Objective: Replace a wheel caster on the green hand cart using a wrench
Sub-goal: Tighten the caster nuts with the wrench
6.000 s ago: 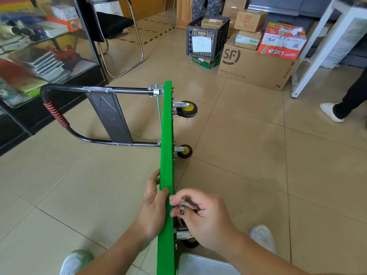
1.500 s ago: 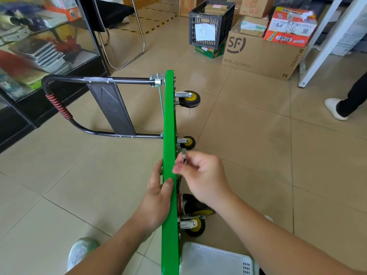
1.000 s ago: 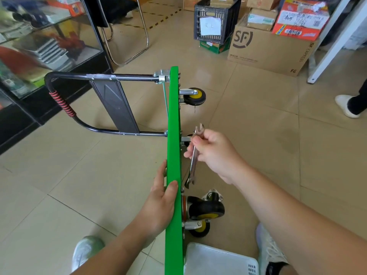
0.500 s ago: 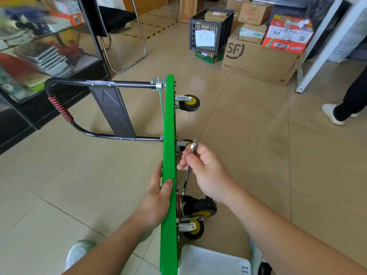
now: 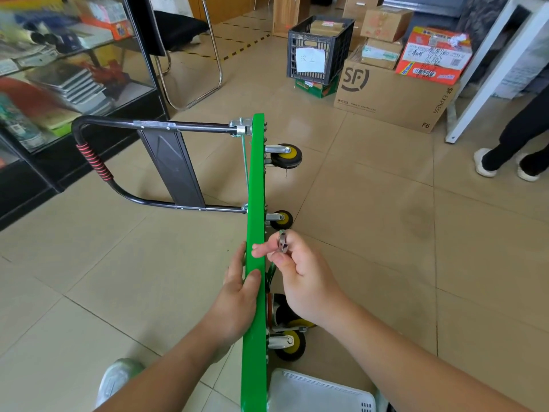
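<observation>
I am pinching the wrench (image 5: 282,241) in my right hand (image 5: 303,278), its end poking up; my left hand (image 5: 237,295) is gripping the edge of the green cart (image 5: 257,179); the caster (image 5: 289,318) is sitting below my right hand, nearer me, just beside the cart.

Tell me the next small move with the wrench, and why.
Probably bring the wrench down to the mounting of the near caster on the green deck. The right hand holds it free of any fastener, while the left hand grips the deck, which stands on edge.
</observation>
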`<control>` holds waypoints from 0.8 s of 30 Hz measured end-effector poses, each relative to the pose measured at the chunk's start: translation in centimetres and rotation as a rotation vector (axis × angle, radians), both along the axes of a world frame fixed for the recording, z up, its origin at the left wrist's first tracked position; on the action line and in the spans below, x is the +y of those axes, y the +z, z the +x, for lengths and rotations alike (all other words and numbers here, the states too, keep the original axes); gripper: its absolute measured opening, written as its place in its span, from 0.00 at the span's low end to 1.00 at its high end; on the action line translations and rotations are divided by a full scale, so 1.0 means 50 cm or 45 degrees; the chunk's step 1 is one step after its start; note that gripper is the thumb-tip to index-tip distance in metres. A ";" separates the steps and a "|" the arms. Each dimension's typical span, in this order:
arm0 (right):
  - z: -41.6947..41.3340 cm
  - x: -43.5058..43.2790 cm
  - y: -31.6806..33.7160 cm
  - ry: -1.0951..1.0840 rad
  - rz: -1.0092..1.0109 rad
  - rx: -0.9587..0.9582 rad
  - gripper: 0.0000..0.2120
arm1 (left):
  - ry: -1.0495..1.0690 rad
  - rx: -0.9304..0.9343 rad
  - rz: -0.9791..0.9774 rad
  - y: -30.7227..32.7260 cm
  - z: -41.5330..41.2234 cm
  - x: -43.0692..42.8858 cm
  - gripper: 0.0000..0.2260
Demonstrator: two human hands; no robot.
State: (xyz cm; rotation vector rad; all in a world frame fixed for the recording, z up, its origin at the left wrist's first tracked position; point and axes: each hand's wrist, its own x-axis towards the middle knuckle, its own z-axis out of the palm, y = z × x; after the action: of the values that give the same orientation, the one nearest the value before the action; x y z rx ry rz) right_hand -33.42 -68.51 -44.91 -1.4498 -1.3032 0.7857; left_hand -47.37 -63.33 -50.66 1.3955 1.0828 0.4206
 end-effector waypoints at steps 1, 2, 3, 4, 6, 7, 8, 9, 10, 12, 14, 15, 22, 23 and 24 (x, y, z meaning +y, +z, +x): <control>0.004 0.005 -0.001 -0.002 -0.008 0.003 0.17 | 0.004 -0.005 -0.003 -0.001 0.001 -0.001 0.25; 0.009 0.014 -0.002 -0.011 -0.021 0.004 0.14 | 0.011 -0.012 -0.004 -0.002 0.001 0.000 0.25; 0.014 0.025 -0.003 -0.022 -0.052 0.017 0.12 | 0.019 -0.011 -0.003 -0.004 0.000 0.000 0.24; 0.019 0.038 -0.004 -0.030 -0.088 0.042 0.10 | 0.023 -0.001 -0.005 -0.005 -0.001 0.002 0.24; 0.027 0.067 -0.005 -0.049 -0.166 0.101 0.08 | 0.021 0.008 -0.013 -0.008 -0.003 0.005 0.25; 0.030 0.081 -0.005 -0.061 -0.199 0.139 0.08 | 0.016 0.004 -0.016 -0.009 -0.003 0.005 0.26; 0.034 0.091 -0.008 -0.072 -0.233 0.166 0.10 | 0.009 0.002 -0.015 -0.011 -0.003 0.005 0.27; 0.037 0.099 -0.008 -0.082 -0.264 0.147 0.11 | -0.001 0.006 -0.014 -0.011 -0.003 0.004 0.27; 0.041 0.107 -0.008 -0.095 -0.297 0.073 0.11 | -0.011 0.008 -0.016 -0.012 -0.003 0.003 0.27; 0.051 0.120 -0.012 -0.125 -0.370 -0.062 0.10 | -0.022 0.004 -0.016 -0.015 -0.004 0.004 0.28; 0.062 0.131 -0.015 -0.142 -0.432 0.007 0.09 | -0.033 0.009 -0.016 -0.017 -0.004 0.006 0.28; 0.068 0.136 -0.016 -0.152 -0.472 0.069 0.09 | -0.037 0.010 -0.015 -0.016 -0.004 0.006 0.28; 0.095 0.106 0.026 -0.265 -0.365 0.377 0.06 | -0.039 -0.002 -0.013 -0.008 -0.006 0.004 0.24; 0.094 0.086 0.035 -0.275 -0.286 0.352 0.05 | -0.035 0.005 -0.014 -0.007 -0.006 0.004 0.24; 0.089 0.064 0.042 -0.268 -0.213 0.319 0.06 | -0.031 0.011 -0.014 -0.004 -0.006 0.004 0.23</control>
State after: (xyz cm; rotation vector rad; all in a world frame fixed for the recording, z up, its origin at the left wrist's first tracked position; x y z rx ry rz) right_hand -28.99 -65.33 -42.81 -1.5354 -0.8973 0.9186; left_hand -47.66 -63.15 -50.88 1.4007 1.0724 0.3907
